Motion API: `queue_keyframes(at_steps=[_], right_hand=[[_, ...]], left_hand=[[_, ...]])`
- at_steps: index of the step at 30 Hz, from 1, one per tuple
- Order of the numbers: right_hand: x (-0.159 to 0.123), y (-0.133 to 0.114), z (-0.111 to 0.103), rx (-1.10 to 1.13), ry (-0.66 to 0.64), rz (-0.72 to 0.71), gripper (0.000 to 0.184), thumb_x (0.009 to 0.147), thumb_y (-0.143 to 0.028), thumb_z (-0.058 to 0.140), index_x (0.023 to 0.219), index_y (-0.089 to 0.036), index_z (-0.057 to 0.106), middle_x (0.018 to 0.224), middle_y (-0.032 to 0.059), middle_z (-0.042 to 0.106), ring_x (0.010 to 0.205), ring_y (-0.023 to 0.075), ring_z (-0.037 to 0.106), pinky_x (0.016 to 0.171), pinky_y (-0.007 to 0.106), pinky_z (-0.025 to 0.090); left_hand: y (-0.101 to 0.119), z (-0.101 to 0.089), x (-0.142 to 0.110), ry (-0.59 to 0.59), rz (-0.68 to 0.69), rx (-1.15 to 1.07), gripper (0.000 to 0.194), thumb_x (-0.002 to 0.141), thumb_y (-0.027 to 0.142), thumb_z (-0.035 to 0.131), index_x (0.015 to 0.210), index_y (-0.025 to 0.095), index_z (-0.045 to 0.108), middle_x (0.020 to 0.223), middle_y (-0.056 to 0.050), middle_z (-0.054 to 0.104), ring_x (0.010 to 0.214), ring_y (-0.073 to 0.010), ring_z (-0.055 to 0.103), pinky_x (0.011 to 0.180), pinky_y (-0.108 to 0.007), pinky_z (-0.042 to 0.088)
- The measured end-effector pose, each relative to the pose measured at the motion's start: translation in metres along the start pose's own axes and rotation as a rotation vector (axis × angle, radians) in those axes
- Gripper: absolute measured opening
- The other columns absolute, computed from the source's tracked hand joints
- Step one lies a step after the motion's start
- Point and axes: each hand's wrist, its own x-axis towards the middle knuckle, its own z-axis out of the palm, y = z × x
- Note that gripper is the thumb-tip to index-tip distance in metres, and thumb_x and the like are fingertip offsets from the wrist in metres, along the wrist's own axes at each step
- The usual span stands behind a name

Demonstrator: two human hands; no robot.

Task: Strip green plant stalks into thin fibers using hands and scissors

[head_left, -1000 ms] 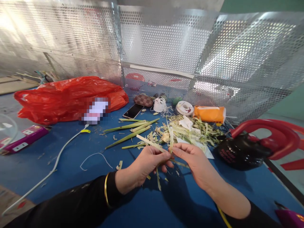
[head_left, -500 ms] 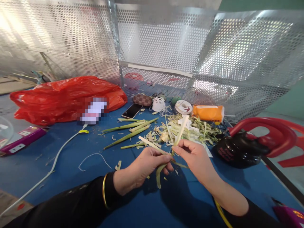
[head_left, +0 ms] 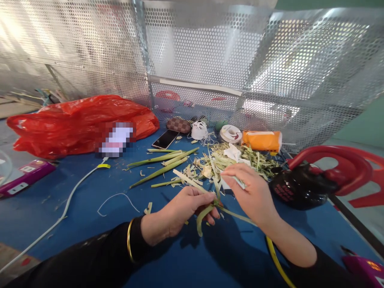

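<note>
My left hand (head_left: 180, 210) is closed round a pale green stalk (head_left: 189, 181) whose cut end points up and left. A curled strip of peel (head_left: 201, 218) hangs below its fingers. My right hand (head_left: 253, 192) is over the near edge of a heap of peelings (head_left: 249, 158), its fingertips pinched on a thin strip (head_left: 215, 186) that runs back down to the stalk. Several long green stalks (head_left: 162, 160) lie on the blue table (head_left: 90, 228) just left of the heap.
A red plastic bag (head_left: 75, 124) lies at the left. A black kettle with a red handle (head_left: 300, 186) stands right. At the back are a phone (head_left: 165, 139), tape roll (head_left: 230, 134), orange packet (head_left: 261, 141) and perforated metal screen (head_left: 210, 52). A white cable (head_left: 69, 200) crosses the left.
My right hand pulled a strip up off the stalk, then moved forward and right to the heap of peelings. My left hand kept hold of the stalk and barely moved.
</note>
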Motion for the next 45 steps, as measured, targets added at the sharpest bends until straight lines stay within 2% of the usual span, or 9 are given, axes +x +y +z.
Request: queue_keyframes(at_steps=[2, 6, 11, 15, 18, 23, 32, 40, 45], right_hand=[[-0.002, -0.004, 0.003, 0.069, -0.171, -0.028, 0.016, 0.087, -0.027, 0.057, 0.08, -0.022, 0.07, 0.092, 0.0064, 0.069, 0.093, 0.0225, 0.062, 0.086, 0.037, 0.046], [-0.008, -0.015, 0.013, 0.291, -0.43, 0.214, 0.011, 0.081, -0.027, 0.062, 0.077, -0.021, 0.07, 0.086, 0.0026, 0.07, 0.084, 0.0189, 0.064, 0.08, 0.032, 0.048], [-0.01, -0.026, 0.017, 0.358, -0.438, 0.496, 0.009, 0.072, -0.029, 0.065, 0.071, -0.02, 0.065, 0.072, -0.0004, 0.065, 0.067, 0.0155, 0.059, 0.061, 0.027, 0.045], [-0.011, -0.028, 0.016, 0.44, -0.414, 0.591, 0.01, 0.072, -0.029, 0.061, 0.068, -0.02, 0.059, 0.06, -0.0045, 0.054, 0.048, 0.0098, 0.046, 0.046, 0.023, 0.037], [-0.012, -0.029, 0.015, 0.447, -0.339, 0.548, 0.009, 0.073, -0.026, 0.06, 0.067, -0.02, 0.057, 0.061, -0.0041, 0.053, 0.052, 0.011, 0.048, 0.048, 0.024, 0.037], [-0.015, -0.027, 0.016, 0.397, -0.249, 0.388, 0.009, 0.076, -0.021, 0.059, 0.067, -0.02, 0.058, 0.07, -0.0025, 0.058, 0.07, 0.0138, 0.054, 0.07, 0.027, 0.043], [-0.005, -0.018, -0.003, 0.187, -0.17, 0.251, 0.016, 0.087, -0.034, 0.054, 0.084, -0.022, 0.064, 0.084, 0.0015, 0.066, 0.079, 0.0182, 0.059, 0.069, 0.028, 0.045], [0.0, -0.019, -0.017, -0.011, -0.499, 0.186, 0.022, 0.086, -0.036, 0.056, 0.07, -0.022, 0.061, 0.065, -0.0025, 0.062, 0.061, 0.0147, 0.055, 0.055, 0.025, 0.04], [-0.003, -0.018, -0.01, -0.08, -0.478, 0.102, 0.026, 0.089, -0.028, 0.052, 0.064, -0.022, 0.057, 0.06, -0.0038, 0.057, 0.058, 0.0137, 0.052, 0.054, 0.025, 0.038]], left_hand=[[-0.001, 0.002, 0.0, -0.014, -0.016, 0.044, 0.029, 0.073, 0.038, 0.065, 0.066, 0.01, 0.067, 0.064, -0.005, 0.067, 0.05, -0.0096, 0.059, 0.053, -0.02, 0.045], [-0.006, 0.007, 0.002, -0.003, -0.052, 0.161, 0.021, 0.068, 0.031, 0.063, 0.06, 0.011, 0.064, 0.058, -0.003, 0.064, 0.048, -0.0093, 0.058, 0.05, -0.02, 0.042], [-0.012, 0.012, 0.002, 0.009, -0.095, 0.171, 0.019, 0.068, 0.027, 0.059, 0.056, 0.013, 0.063, 0.056, -0.002, 0.064, 0.046, -0.0086, 0.057, 0.048, -0.019, 0.039], [-0.012, 0.011, 0.001, -0.002, -0.083, 0.114, 0.018, 0.068, 0.029, 0.064, 0.063, 0.012, 0.067, 0.055, -0.001, 0.064, 0.045, -0.0088, 0.057, 0.05, -0.02, 0.042], [-0.008, 0.01, 0.0, -0.034, -0.077, 0.091, 0.021, 0.065, 0.032, 0.07, 0.06, 0.011, 0.068, 0.057, -0.003, 0.066, 0.046, -0.0091, 0.058, 0.051, -0.02, 0.044], [-0.008, 0.011, -0.001, -0.072, -0.067, 0.059, 0.027, 0.062, 0.037, 0.076, 0.061, 0.01, 0.069, 0.059, -0.004, 0.067, 0.046, -0.0101, 0.058, 0.054, -0.023, 0.047], [-0.004, 0.001, 0.001, 0.034, -0.043, -0.107, 0.036, 0.077, 0.046, 0.064, 0.078, 0.01, 0.071, 0.071, -0.008, 0.072, 0.055, -0.0119, 0.063, 0.055, -0.021, 0.047], [0.004, -0.006, 0.002, 0.127, 0.071, -0.145, 0.026, 0.075, 0.037, 0.07, 0.081, 0.012, 0.072, 0.073, -0.006, 0.072, 0.057, -0.0102, 0.063, 0.058, -0.02, 0.047], [0.001, -0.004, 0.004, 0.203, 0.103, -0.128, 0.02, 0.074, 0.03, 0.072, 0.08, 0.011, 0.074, 0.071, -0.005, 0.072, 0.056, -0.0083, 0.061, 0.058, -0.019, 0.046]])
